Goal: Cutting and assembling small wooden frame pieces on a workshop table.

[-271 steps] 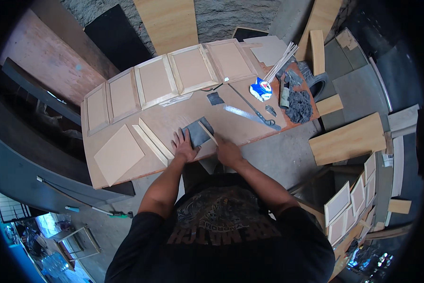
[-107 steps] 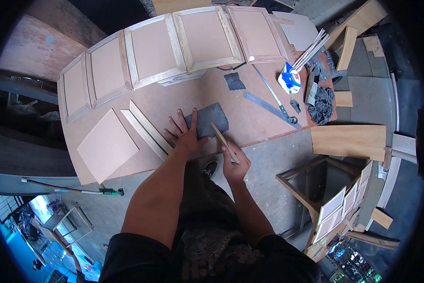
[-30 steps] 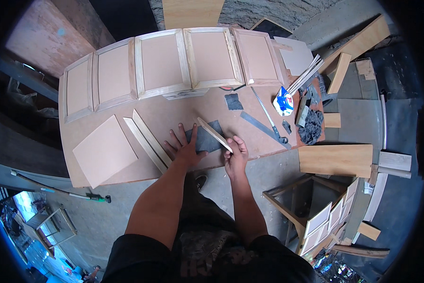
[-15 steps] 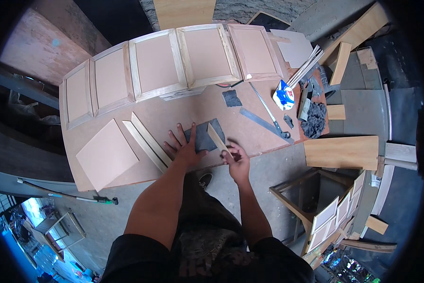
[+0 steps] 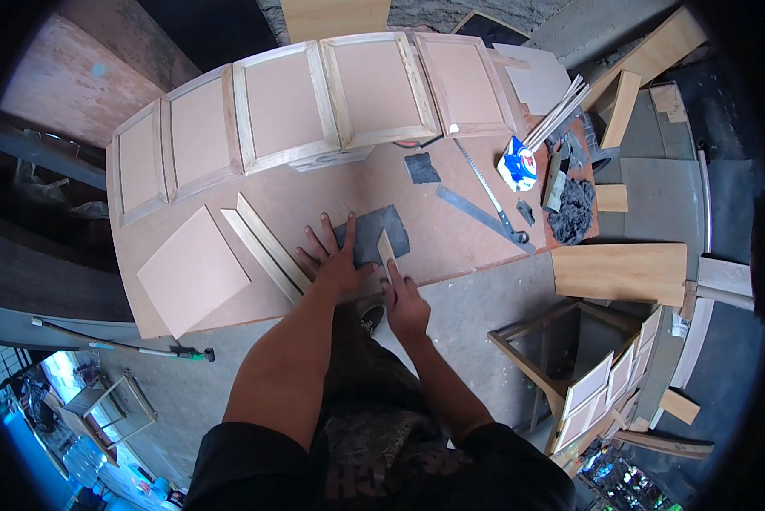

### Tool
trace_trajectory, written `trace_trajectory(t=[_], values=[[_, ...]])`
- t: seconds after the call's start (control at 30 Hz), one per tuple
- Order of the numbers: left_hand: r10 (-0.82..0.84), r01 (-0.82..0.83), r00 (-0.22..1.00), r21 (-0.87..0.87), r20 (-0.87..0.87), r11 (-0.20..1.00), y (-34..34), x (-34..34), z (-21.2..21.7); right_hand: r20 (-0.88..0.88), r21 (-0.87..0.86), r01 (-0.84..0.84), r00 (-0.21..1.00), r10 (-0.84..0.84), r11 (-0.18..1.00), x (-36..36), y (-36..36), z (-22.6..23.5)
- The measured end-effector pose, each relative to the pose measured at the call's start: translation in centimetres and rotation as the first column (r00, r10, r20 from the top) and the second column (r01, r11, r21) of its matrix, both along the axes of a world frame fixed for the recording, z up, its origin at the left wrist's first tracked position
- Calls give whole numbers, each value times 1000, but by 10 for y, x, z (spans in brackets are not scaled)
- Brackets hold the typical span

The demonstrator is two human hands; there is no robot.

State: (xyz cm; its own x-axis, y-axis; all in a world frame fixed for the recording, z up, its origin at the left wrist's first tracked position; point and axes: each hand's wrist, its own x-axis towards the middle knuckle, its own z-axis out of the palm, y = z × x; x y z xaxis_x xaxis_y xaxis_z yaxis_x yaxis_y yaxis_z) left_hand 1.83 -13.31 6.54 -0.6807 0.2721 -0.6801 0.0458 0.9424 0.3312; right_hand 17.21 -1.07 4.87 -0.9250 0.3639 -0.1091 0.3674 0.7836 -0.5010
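Observation:
A dark sheet of sandpaper (image 5: 369, 234) lies flat near the front edge of the workbench (image 5: 314, 192). My left hand (image 5: 335, 262) is spread open, with fingertips on the bench and the sheet's left edge under its thumb side. In my right hand (image 5: 405, 308) is a short wooden strip (image 5: 386, 247), gripped at its near end; the far end rests on or just over the sandpaper. Left of my left hand lie two long wooden strips (image 5: 266, 247) side by side, and beyond them a square panel (image 5: 193, 271).
Framed panels (image 5: 289, 106) line the bench's far side. To the right are a small sandpaper piece (image 5: 421, 169), a metal ruler (image 5: 483, 219), a hand saw (image 5: 489, 189), a blue and white container (image 5: 517, 164) and a dark rag (image 5: 572, 210). A wooden frame stand (image 5: 527, 366) stands on the floor at right.
My right hand has moved left and slightly toward me, and its fingers have closed further along the wooden strip. The strip now points more upright. My left hand stays pressed down.

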Motion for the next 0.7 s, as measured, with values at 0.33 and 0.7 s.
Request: trace_trajectory(t=[0.33, 0.7], values=[[2, -2, 998, -4, 55, 1000, 3, -3, -2, 42, 200, -91, 996, 85, 975, -48, 11, 9], [6, -7, 1000, 14, 19, 1000, 2, 1, -4, 20, 243, -63, 998, 60, 968, -53, 1, -7]])
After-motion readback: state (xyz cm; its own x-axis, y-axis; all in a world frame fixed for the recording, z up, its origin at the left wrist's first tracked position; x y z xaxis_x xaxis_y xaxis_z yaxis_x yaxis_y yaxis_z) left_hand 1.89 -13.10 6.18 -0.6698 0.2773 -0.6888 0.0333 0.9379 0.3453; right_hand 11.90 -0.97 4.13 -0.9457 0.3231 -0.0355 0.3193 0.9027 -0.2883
